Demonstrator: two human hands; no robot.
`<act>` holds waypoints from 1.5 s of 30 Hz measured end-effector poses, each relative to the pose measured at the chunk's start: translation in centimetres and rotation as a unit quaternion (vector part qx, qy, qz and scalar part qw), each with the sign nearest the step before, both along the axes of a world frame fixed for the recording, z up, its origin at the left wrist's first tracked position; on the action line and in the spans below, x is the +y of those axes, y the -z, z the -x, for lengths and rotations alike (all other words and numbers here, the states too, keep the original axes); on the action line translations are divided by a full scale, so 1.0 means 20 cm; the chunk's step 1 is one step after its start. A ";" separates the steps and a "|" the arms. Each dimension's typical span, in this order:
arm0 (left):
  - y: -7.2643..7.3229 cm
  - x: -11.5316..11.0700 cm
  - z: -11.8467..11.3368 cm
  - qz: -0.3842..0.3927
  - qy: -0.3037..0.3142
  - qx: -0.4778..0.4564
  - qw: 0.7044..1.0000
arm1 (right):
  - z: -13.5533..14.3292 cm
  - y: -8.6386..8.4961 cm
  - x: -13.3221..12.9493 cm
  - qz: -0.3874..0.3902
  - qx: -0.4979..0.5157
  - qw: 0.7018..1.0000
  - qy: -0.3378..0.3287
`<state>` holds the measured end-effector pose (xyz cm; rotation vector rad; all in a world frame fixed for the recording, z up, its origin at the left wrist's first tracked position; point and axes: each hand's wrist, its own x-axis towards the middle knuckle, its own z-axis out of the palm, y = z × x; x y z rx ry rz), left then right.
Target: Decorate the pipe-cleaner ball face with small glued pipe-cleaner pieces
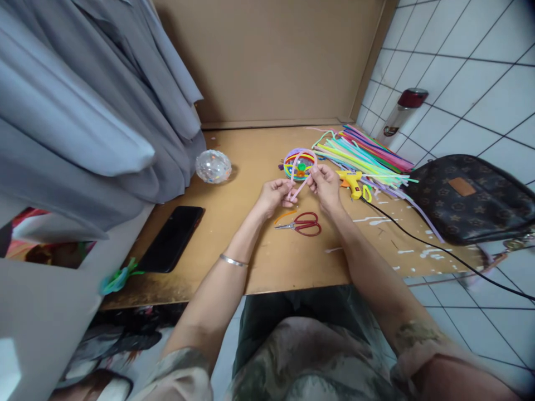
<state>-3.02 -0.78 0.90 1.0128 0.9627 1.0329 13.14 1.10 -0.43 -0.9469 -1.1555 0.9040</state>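
Note:
A pink pipe cleaner, bent into a loop, is held above the table between both hands. My left hand pinches its lower end, and my right hand grips the other side of the loop. Just behind the loop sits a round ornament with colourful bands and a green and an orange piece. Red-handled scissors lie below the hands, beside a short orange strip. Close to my right hand is a yellow glue gun with a black cord.
Many coloured pipe cleaners are piled at the back right, near a brown bag and a bottle. A clear ball and a black phone are on the left. Grey fabric hangs there.

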 end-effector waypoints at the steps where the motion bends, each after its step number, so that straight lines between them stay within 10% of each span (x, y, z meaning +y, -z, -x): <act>1: 0.00 0.00 0.00 0.003 0.003 0.003 1.000 | 0.00 0.00 0.00 -0.002 -0.001 1.000 0.005; 20: 0.03 0.01 -0.02 -0.074 0.000 -0.010 0.997 | 0.00 0.03 0.01 -0.042 -0.037 0.997 0.055; 32: 0.04 0.02 0.05 -0.073 0.054 0.049 0.995 | 0.00 -0.07 -0.06 0.074 0.028 0.980 -0.183; 45: 0.01 0.03 0.11 -0.026 0.113 0.025 0.993 | -0.03 -0.09 -0.05 0.071 0.050 0.985 -0.149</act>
